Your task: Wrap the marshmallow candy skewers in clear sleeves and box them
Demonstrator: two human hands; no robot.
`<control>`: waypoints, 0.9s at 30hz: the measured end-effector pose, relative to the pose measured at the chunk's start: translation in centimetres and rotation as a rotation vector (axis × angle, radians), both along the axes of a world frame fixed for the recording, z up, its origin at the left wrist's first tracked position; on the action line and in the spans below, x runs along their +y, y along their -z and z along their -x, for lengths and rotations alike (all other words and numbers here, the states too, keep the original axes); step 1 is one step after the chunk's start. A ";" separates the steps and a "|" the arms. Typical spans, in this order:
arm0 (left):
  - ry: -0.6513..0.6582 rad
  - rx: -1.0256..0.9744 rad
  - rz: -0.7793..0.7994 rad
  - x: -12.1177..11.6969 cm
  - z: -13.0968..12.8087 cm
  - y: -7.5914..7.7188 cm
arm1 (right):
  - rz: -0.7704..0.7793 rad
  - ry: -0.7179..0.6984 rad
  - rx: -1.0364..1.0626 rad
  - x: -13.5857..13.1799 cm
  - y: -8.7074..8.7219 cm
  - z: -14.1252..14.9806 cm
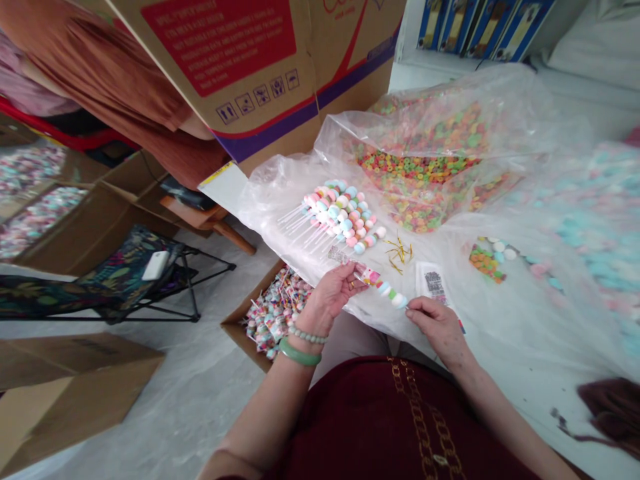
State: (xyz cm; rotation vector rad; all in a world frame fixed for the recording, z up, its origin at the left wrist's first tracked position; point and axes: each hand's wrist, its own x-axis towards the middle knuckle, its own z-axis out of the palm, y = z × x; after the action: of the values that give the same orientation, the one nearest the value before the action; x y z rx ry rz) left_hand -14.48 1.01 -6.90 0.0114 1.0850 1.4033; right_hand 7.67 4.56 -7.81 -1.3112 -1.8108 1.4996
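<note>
My left hand (330,298) grips the pink-wrapped end of a candy skewer (385,290) that has pastel round sweets on it. My right hand (435,327) pinches its far tip. Beyond them, a heap of finished pastel candy skewers (340,217) lies on white plastic sheeting (280,193). Gold twist ties (399,255) lie just right of that heap, and a printed label sheet (433,283) sits near my right hand. A clear bag of multicoloured candy rings (420,160) lies farther back, with a small heap of rings (486,262) to its right.
An open carton of wrapped lollipops (273,313) stands on the floor below my left hand. A large printed cardboard box (250,60) looms overhead. Candy-filled cartons (35,207), a folding chair (125,273) and flattened cardboard (65,393) stand left on the grey floor.
</note>
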 end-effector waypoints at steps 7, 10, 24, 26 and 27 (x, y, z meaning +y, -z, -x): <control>0.024 0.011 -0.008 0.0 -0.9 -0.3 | -0.097 -0.021 -0.044 -0.1 0.6 0.4; 0.041 -0.026 -0.003 0.0 -1.0 -0.4 | -0.197 -0.023 -0.095 -0.2 0.9 0.3; 0.079 0.061 -0.062 -0.2 -2.9 0.2 | 0.193 0.035 0.141 -0.7 -0.2 1.0; 0.098 0.068 -0.040 -0.4 -2.4 0.2 | 0.454 0.072 0.293 -0.7 -0.5 1.0; 0.106 0.072 -0.025 -0.4 -2.2 0.2 | 0.536 0.088 0.350 -0.7 -0.6 1.0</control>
State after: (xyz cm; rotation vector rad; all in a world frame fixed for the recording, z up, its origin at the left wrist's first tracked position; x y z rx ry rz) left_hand -12.31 0.62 -7.06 0.1363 1.1107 1.3293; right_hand 6.69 3.83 -7.18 -1.2255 -1.1601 2.0981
